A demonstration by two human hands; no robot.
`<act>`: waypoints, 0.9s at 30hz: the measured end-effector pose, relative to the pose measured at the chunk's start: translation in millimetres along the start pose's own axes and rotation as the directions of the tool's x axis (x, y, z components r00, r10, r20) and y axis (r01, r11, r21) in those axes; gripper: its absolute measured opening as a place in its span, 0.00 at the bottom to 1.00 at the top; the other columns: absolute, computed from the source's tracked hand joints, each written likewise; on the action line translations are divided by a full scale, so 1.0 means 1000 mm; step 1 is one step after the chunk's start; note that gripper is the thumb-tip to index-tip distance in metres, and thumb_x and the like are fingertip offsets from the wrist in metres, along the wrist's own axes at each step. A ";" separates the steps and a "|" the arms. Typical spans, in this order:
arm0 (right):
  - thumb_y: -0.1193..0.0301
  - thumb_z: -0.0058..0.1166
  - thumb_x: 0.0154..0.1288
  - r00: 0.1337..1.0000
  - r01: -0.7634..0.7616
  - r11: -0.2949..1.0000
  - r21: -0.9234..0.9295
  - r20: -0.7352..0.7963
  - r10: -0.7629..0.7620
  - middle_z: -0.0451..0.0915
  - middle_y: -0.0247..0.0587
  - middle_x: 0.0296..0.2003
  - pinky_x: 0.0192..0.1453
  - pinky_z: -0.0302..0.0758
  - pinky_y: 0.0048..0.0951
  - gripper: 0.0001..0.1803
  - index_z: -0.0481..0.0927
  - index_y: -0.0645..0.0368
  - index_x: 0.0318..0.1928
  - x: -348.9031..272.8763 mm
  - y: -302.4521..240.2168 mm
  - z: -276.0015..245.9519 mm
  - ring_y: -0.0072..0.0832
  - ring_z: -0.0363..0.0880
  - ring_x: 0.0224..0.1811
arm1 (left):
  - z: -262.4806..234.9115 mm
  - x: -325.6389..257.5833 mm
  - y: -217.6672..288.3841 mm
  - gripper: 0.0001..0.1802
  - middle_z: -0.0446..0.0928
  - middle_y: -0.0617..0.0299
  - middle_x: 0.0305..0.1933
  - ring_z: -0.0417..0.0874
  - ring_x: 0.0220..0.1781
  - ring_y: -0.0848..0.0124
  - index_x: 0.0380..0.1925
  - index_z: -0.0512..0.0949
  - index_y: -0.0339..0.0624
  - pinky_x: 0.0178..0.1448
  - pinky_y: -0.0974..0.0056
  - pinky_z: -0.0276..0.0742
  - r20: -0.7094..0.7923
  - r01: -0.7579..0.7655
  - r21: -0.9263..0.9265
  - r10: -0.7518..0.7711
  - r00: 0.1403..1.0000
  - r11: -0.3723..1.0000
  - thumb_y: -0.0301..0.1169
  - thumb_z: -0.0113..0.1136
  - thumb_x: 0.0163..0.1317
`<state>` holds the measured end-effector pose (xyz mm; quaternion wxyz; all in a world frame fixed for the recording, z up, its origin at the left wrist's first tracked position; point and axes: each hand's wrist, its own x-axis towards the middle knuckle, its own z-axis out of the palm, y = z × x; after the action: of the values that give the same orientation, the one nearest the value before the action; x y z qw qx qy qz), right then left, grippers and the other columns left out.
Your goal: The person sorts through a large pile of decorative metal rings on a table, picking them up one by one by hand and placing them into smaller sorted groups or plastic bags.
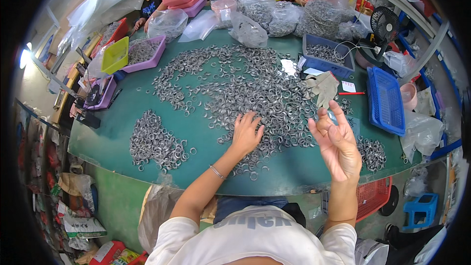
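Observation:
Many small grey metal rings (274, 98) lie in a wide, loose heap over the middle of the green tabletop. My left hand (247, 133) rests on the near edge of this heap, palm down, fingers spread over the rings. To its right, my right hand (339, 151) is raised above the table, palm turned up. Its fingers are bent and apart, with the thumb over the palm; no ring shows in it. A smaller pile of rings (154, 140) sits to the left, and another pile (371, 154) lies just right of my right hand.
A grey work glove (324, 87) and a red pen (352, 93) lie beyond my right hand. Blue baskets (386, 100), a fan (384, 23) and a ring-filled blue bin (327, 64) stand right. Bags of rings (319, 17) line the back, near two other people. Left is a purple tray (147, 56).

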<state>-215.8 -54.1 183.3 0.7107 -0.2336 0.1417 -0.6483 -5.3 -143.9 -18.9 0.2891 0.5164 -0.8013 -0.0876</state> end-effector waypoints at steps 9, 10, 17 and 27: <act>0.85 0.58 0.55 0.999 -0.039 0.999 -0.003 0.006 0.039 0.69 0.44 0.50 0.70 0.59 0.47 0.34 0.59 0.60 0.61 0.006 0.015 -0.009 0.22 0.73 0.41 | -0.003 -0.001 0.001 0.19 0.69 0.50 0.56 0.65 0.64 0.56 0.46 0.76 0.37 0.68 0.46 0.51 -0.007 -0.008 -0.011 0.008 1.000 1.000 0.37 0.54 0.60; 0.85 0.58 0.55 0.999 -0.041 0.999 -0.007 0.006 0.041 0.69 0.44 0.50 0.70 0.59 0.47 0.34 0.59 0.60 0.61 0.006 0.015 -0.010 0.22 0.73 0.40 | -0.002 -0.001 0.001 0.19 0.69 0.50 0.56 0.65 0.64 0.56 0.46 0.76 0.37 0.68 0.46 0.51 -0.009 -0.009 -0.010 0.008 1.000 1.000 0.37 0.54 0.60; 0.83 0.58 0.56 0.998 -0.064 0.998 0.014 0.021 0.063 0.69 0.47 0.53 0.72 0.56 0.47 0.34 0.59 0.61 0.62 0.006 0.018 -0.020 0.20 0.73 0.40 | 0.000 0.000 0.000 0.18 0.69 0.50 0.56 0.65 0.64 0.56 0.46 0.76 0.37 0.68 0.46 0.51 -0.017 -0.017 0.000 0.017 1.000 1.000 0.37 0.54 0.60; 0.80 0.59 0.56 0.999 -0.050 0.998 0.045 0.006 0.050 0.74 0.45 0.49 0.73 0.54 0.47 0.30 0.64 0.62 0.60 0.002 0.021 -0.022 0.21 0.74 0.40 | 0.000 0.000 -0.001 0.18 0.69 0.50 0.56 0.65 0.64 0.55 0.45 0.76 0.36 0.68 0.46 0.52 -0.027 -0.025 0.002 0.025 0.999 1.000 0.37 0.54 0.60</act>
<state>-209.1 -58.1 153.9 0.7322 -0.2155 0.1309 -0.6327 -4.3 -143.9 -19.1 0.3004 0.5078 -0.8038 -0.0762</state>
